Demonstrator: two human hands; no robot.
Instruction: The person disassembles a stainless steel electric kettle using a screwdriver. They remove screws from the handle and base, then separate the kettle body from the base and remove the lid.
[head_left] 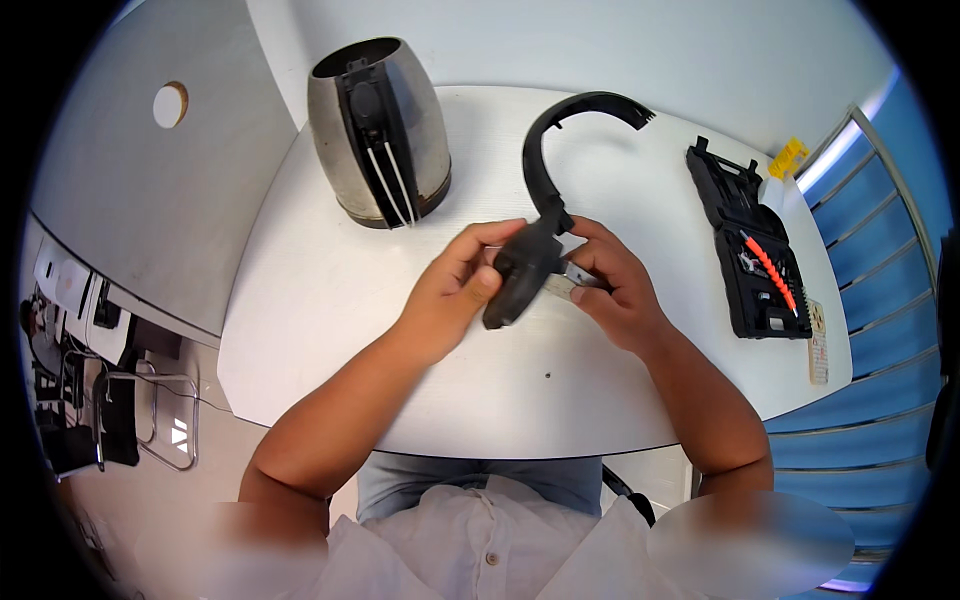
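Observation:
Between my hands, over the middle of the table, is a black curved kettle handle (537,165), its hooked end arching up and to the right. My left hand (452,292) is closed round the left side of its thick lower part. My right hand (618,287) is closed on a small silvery flat piece (572,280) pressed against the handle's right side; its exact kind cannot be made out. At the back left stands the metal kettle body (425,125), upright and lidless, with a black strip and two pale wires down its side. A tiny dark screw-like bit (548,376) lies nearer me.
An open black tool case (735,225) lies at the right, with a red-orange flexible shaft (770,272) across it. A beige remote-like strip (818,345) and a yellow item (788,158) sit by the right edge. Metal rails (880,235) run beyond the white table (330,330).

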